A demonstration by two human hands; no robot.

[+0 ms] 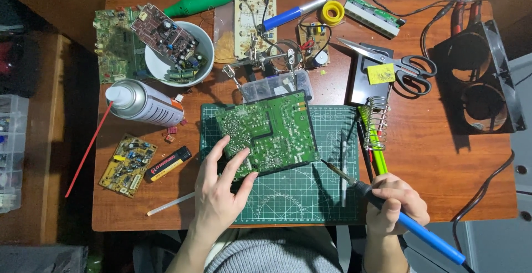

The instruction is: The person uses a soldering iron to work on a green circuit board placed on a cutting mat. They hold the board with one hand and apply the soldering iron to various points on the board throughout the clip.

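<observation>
Board: I see a green circuit board (267, 131) at frame centre, solder side up, lying tilted on a green cutting mat (299, 195).
Left hand: my left hand (221, 187), lower centre, has its fingers closed on the board's lower-left corner, thumb at the edge.
Right hand: my right hand (394, 203), lower right, is wrapped tight round a blue-handled soldering iron (388, 206); its tip points up-left, just beside the board's lower-right corner, and I cannot tell if it touches.
Handling: I judge the board light, stiff and fragile, with sharp solder points, so it is best held by its edges or corners, never flexed.
Iron: probably hot at the tip; hold the handle only.
Around: spray can (145, 104) at left, white bowl (206, 57) upper left, scissors (404, 68) upper right.
</observation>
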